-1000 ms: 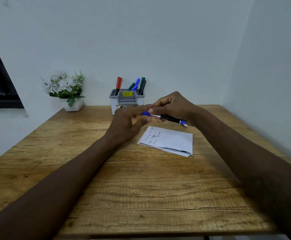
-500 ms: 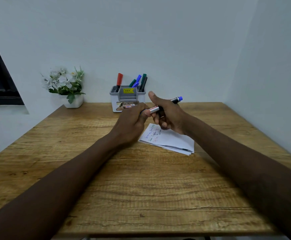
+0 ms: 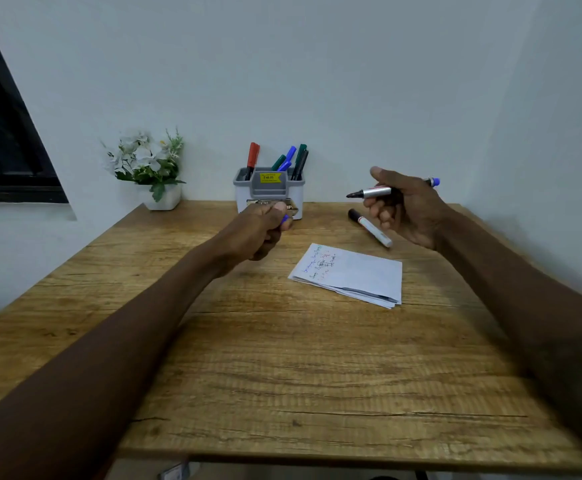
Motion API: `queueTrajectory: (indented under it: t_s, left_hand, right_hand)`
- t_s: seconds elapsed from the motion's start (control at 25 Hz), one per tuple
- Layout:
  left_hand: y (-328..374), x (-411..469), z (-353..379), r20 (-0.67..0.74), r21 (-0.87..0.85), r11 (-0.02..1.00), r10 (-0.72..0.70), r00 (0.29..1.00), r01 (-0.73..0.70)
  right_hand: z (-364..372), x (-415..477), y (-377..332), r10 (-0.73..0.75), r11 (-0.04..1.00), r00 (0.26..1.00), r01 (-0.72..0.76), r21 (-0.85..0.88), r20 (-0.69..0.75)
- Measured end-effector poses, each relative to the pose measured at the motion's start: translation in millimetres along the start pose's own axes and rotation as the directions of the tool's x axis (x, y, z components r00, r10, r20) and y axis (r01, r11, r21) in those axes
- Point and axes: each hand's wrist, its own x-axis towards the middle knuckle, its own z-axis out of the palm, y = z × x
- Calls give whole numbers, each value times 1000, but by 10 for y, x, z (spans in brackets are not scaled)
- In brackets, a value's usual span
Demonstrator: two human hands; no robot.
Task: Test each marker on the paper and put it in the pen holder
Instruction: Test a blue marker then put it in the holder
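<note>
Right hand (image 3: 407, 209) grips an uncapped marker (image 3: 379, 192) above the table (image 3: 282, 358), tip pointing left, while left hand (image 3: 261, 230) pinches its blue cap (image 3: 285, 220) near the pen holder (image 3: 268, 194).

left hand (image 3: 258, 225): bare, no rings | right hand (image 3: 405, 209): bare | forearms: no sleeves, no watch

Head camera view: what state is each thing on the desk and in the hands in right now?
Blue marker: uncapped, tip bare, off the paper.
Blue cap: off, mostly hidden in the left fist.
Right hand: closed on the blue marker.
Left hand: closed on the blue cap.
Black marker: capped, lying on the desk.
Paper: folded, flat, scribbled on.
Pen holder: upright, holding several markers.
</note>
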Motion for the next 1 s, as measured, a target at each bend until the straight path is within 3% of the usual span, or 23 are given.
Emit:
queueTrajectory:
  t_s: [0.08,0.28,0.36,0.48,0.72,1.0]
  left_hand:
    - [-19,29,95,-76,109,993,44,996,-35]
    - [-57,18,248,-99,349,931,152,983,-109]
    - [-60,17,258,-21,399,909,140,990,-121]
    - [-148,87,290,71,518,842,137,988,-154]
    - [-245,205,242,95,583,796,132,987,-163]
    - [-174,158,267,60,556,819,130,990,-141]
  right_hand:
    - [-72,-18,95,39,998,999,-38,-54,18]
    - [27,-32,310,84,989,993,-74,-124,79]
    - [71,-55,344,56,985,996,-43,-165,75]
    - [183,-56,404,-99,922,995,92,-377,0]
    - [246,-45,474,-133,811,991,101,-577,-15]
    - [230,-9,504,-185,768,982,116,-630,-43]
